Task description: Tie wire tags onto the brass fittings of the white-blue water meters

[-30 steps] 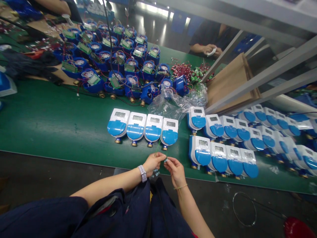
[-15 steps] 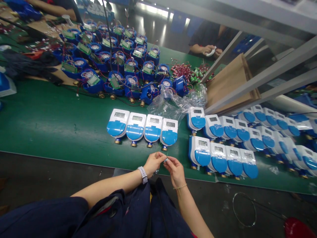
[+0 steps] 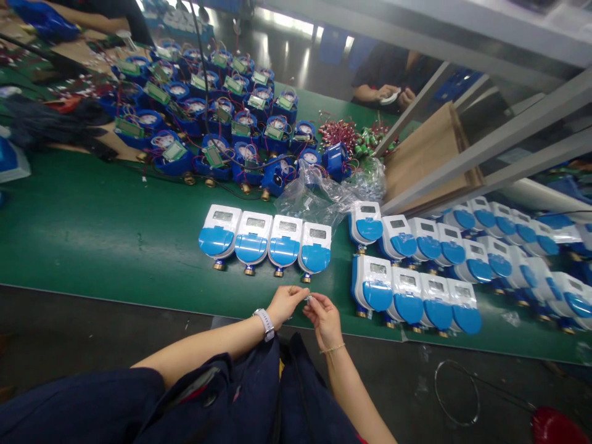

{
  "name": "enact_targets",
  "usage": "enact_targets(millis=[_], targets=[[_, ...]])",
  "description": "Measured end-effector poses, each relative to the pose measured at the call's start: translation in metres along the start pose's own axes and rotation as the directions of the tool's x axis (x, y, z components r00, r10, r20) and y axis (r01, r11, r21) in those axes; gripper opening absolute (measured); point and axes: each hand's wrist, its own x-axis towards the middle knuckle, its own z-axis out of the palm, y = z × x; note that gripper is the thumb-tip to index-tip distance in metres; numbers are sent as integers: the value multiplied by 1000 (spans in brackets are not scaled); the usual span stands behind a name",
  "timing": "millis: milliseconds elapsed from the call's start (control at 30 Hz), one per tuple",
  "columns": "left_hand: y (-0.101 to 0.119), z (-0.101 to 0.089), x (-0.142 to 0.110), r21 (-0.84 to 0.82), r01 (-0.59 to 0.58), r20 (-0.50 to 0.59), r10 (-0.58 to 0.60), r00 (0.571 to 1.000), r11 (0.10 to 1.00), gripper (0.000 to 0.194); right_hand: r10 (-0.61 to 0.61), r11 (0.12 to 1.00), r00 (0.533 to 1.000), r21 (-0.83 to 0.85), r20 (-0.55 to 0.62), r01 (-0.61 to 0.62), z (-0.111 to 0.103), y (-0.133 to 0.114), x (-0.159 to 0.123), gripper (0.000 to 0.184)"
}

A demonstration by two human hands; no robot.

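My left hand [image 3: 285, 305] and my right hand [image 3: 325, 317] meet at the table's front edge, fingertips pinched together. Between them is a small pale piece [image 3: 308, 299], mostly covered by the fingers and too small to name. Just beyond my fingers stands a row of several white water meters with blue lids; the rightmost meter [image 3: 315, 250] is nearest, its brass fitting [image 3: 306, 278] pointing toward my hands. The leftmost meter [image 3: 220, 231] sits at the row's other end. Neither hand touches a meter.
Several finished-looking meters [image 3: 374, 285] fill the right side of the green table [image 3: 92, 234]. Behind are open blue meter bodies [image 3: 215, 154] with wires, a clear plastic bag [image 3: 305, 197], red and green parts [image 3: 340, 135], and cardboard [image 3: 419, 157]. A co-worker's hands [image 3: 393, 95] are across the table.
My hands stay together at nearly the same spot, with slight finger shifts around the small piece. The thin green strand seen earlier above the fingertips no longer shows clearly. The meters stay put.
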Motion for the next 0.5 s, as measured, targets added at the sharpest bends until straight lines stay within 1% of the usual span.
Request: enact_targets(millis=[33, 67, 100, 133, 167, 200, 233, 267, 300, 367, 467, 500], targets=[[1, -1, -1, -13, 49, 34, -49, 998, 999, 42, -6, 1000, 1000, -4, -6, 6, 0, 0, 1, 29], [1, -4, -2, -33, 133, 94, -129, 987, 991, 42, -21, 1000, 1000, -19, -10, 20, -1, 1, 2, 29], [2, -6, -2, -55, 240, 186, -226, 956, 969, 43, -46, 998, 999, -44, -9, 46, -2, 1, 3, 29], [3, -10, -2, -72, 347, 295, -313, 903, 935, 42, -78, 994, 997, -80, -1, 77, -3, 2, 4, 29], [4, -13, -2, -85, 434, 403, -368, 838, 897, 41, -107, 987, 994, -122, 15, 109, -5, 2, 5, 30], [5, -16, 0, -102, 491, 493, -385, 780, 865, 38, -129, 977, 991, -165, 39, 133, -7, 2, 5, 30], [6, -19, 1, -128, 520, 555, -373, 744, 845, 35, -138, 967, 988, -207, 68, 149, -9, 2, 5, 31], [7, -22, 3, -164, 528, 588, -347, 731, 833, 32, -132, 958, 986, -244, 101, 153, -11, 1, 4, 31], [8, -25, 6, -201, 528, 597, -324, 734, 825, 28, -114, 949, 984, -277, 135, 148, -13, -1, 4, 32], [9, -28, 10, -234, 544, 600, -320, 733, 806, 23, -70, 935, 978, -329, 195, 132, -16, -5, 5, 35], [11, -28, 16, -170, 574, 614, -369, 697, 801, 19, -10, 905, 960, -405, 279, 127, -14, -12, 12, 33], [12, -27, 17, -125, 556, 599, -384, 702, 822, 18, 1, 885, 951, -442, 310, 144, -12, -13, 16, 32]])
